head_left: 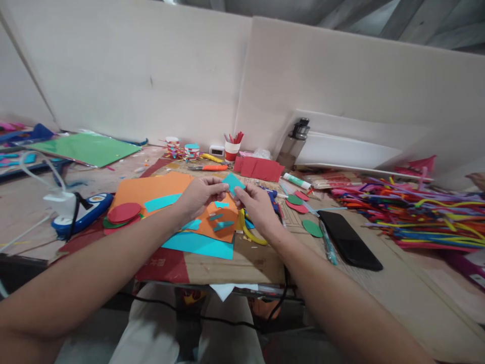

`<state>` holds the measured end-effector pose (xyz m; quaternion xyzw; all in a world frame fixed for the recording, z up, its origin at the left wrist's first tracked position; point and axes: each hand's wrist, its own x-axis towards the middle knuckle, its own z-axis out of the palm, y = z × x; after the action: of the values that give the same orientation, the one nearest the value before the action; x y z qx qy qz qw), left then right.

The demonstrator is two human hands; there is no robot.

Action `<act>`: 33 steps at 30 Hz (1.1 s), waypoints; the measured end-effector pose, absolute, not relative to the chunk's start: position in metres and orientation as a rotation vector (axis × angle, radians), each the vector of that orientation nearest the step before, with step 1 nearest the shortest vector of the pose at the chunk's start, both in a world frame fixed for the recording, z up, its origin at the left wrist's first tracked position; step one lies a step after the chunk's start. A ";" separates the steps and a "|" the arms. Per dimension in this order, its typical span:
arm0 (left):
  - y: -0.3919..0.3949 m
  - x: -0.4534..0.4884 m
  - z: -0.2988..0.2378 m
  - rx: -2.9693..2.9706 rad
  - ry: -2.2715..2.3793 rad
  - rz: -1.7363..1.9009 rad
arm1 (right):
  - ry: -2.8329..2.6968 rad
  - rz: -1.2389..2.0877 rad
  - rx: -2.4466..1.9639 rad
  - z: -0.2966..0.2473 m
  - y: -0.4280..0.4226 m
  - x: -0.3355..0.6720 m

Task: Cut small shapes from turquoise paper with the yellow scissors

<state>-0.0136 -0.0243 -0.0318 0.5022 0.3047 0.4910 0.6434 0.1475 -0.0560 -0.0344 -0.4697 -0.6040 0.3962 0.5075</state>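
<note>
A small piece of teal paper [232, 182] is held up between my two hands, above the cluttered table. My left hand [203, 194] pinches its left side between thumb and fingers. On the other side my right hand [256, 203] pinches its lower right edge. Below them lies orange paper [161, 184] with several blue scraps [223, 225] on it. A larger blue sheet [204, 245] sits nearer to me. Yellow-handled scissors [250, 235] rest under my right hand, their blades partly hidden.
A black phone [349, 239] lies at right, before a heap of coloured pipe cleaners [424, 212]. Red paper [259, 168], a glue stick [296, 180] and an orange cutter [209, 167] lie behind my hands. A blue power strip [82, 214] with cables is at left.
</note>
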 end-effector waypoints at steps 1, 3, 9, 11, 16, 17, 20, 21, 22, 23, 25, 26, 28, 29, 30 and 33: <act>-0.024 -0.014 -0.032 1.114 0.695 1.109 | -1.424 1.005 -1.118 -0.034 -0.055 0.148; -0.023 -0.015 -0.032 1.077 0.709 1.105 | -1.362 1.059 -1.101 -0.034 -0.054 0.150; -0.022 -0.015 -0.033 1.113 0.694 1.114 | -1.444 1.000 -1.133 -0.034 -0.053 0.151; -0.022 -0.015 -0.034 1.141 0.691 1.113 | -1.489 0.942 -1.175 -0.034 -0.054 0.150; -0.022 -0.014 -0.036 1.117 0.672 1.106 | -1.416 0.952 -1.184 -0.033 -0.057 0.147; -0.023 -0.013 -0.036 1.096 0.657 1.103 | -1.390 0.961 -1.178 -0.033 -0.057 0.146; -0.024 -0.012 -0.036 1.049 0.631 1.089 | -1.352 0.973 -1.163 -0.032 -0.058 0.144; -0.025 -0.011 -0.036 1.039 0.631 1.085 | -1.345 0.978 -1.157 -0.032 -0.058 0.144; -0.025 -0.011 -0.036 1.032 0.631 1.083 | -1.341 0.980 -1.153 -0.032 -0.058 0.144; -0.026 -0.010 -0.035 1.029 0.631 1.083 | -1.337 0.980 -1.149 -0.033 -0.058 0.144; -0.026 -0.010 -0.035 1.027 0.628 1.088 | -1.340 0.971 -1.145 -0.033 -0.058 0.144; -0.027 -0.009 -0.035 1.029 0.625 1.091 | -1.344 0.961 -1.144 -0.033 -0.058 0.144; -0.028 -0.009 -0.034 1.030 0.621 1.092 | -1.353 0.942 -1.145 -0.033 -0.059 0.144; -0.028 -0.008 -0.034 1.028 0.619 1.093 | -1.359 0.933 -1.146 -0.033 -0.059 0.144; -0.028 -0.008 -0.034 1.023 0.619 1.095 | -1.365 0.927 -1.146 -0.033 -0.059 0.143; -0.028 -0.008 -0.032 1.017 0.629 1.102 | -1.384 0.915 -1.129 -0.037 -0.058 0.142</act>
<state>-0.0080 -0.0284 -0.0323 0.4542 0.2809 0.4924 0.6873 0.1423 -0.0578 -0.0369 -0.4744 -0.5816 0.3845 0.5374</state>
